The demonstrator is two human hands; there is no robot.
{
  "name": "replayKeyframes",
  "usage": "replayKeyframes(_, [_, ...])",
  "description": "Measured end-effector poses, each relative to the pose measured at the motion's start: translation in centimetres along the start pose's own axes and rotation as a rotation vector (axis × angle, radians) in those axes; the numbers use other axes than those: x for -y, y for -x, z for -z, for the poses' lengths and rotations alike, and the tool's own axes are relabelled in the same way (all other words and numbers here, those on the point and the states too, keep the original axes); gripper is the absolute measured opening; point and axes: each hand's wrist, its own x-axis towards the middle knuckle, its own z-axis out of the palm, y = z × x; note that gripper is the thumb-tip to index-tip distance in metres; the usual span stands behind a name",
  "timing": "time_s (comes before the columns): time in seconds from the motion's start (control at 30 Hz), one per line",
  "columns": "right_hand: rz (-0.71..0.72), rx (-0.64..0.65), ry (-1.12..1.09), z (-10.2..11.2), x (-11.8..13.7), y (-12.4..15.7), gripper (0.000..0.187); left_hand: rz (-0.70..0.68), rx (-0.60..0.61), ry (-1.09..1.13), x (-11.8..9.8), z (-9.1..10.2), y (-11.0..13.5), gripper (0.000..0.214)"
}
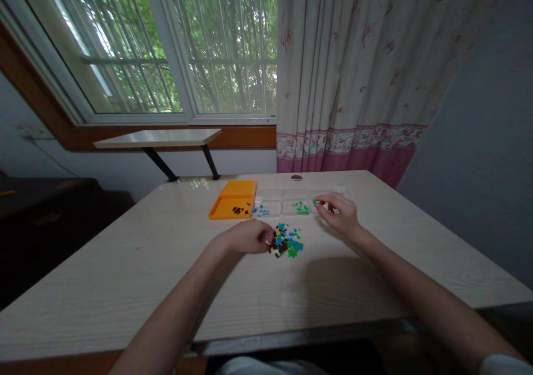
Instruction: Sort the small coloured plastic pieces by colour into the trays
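Note:
A mixed pile of small blue, green, brown and yellow pieces lies on the table. At the pile's left edge is my left hand, its fingers curled together among the brown pieces; whatever is between them is hidden. My right hand pinches a small green piece between thumb and fingertips, just right of a clear compartment holding green pieces. Left of that compartment, blue pieces lie in another clear one. Several brown pieces rest in the open orange box.
More clear compartments stand behind the filled ones. A dark oval object lies near the table's back edge. A raised white shelf on black supports stands at the back left, below the window. A curtain hangs behind.

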Motion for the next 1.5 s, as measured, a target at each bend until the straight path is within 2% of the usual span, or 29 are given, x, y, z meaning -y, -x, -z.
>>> replayKeyframes(0.13, [-0.050, 0.036, 0.006, -0.3, -0.4, 0.2, 0.011, -0.003, -0.004, -0.022, 0.0, 0.0, 0.0, 0.014])
replayKeyframes(0.4, [-0.267, 0.173, 0.128, -2.2, -2.2, 0.9, 0.015, 0.018, 0.000, -0.029, -0.3, -0.1, 0.1, 0.015])
replayKeyframes(0.6, [-0.312, 0.315, 0.194, -3.5, -3.1, 1.2, 0.017, 0.053, 0.015, -0.028, 0.0, -0.2, 0.1, 0.016])
replayKeyframes(0.77, [-0.294, 0.365, 0.158, -2.9, -2.1, 1.3, 0.017, 0.060, -0.007, -0.086, -0.2, -0.3, 0.0, 0.016])
replayKeyframes(0.97, [-0.172, 0.534, 0.017, -2.4, 0.6, 1.7, 0.017, 0.067, -0.047, -0.146, -0.8, -0.5, -0.1, 0.013])
replayKeyframes(1.1, [-0.131, 0.597, -0.029, -2.8, 1.8, 2.0, 0.016, 0.074, -0.057, -0.148, -0.8, -0.5, -0.1, 0.012])
replayKeyframes(1.37, [-0.057, 0.652, -0.095, -3.1, 2.2, 2.6, 0.020, 0.072, -0.054, -0.074, -0.5, -0.2, 0.0, 0.017])
replayKeyframes(1.5, [-0.043, 0.659, -0.109, -3.2, 2.5, 2.6, 0.021, 0.083, -0.108, -0.055, -0.7, -0.4, -0.1, 0.019])
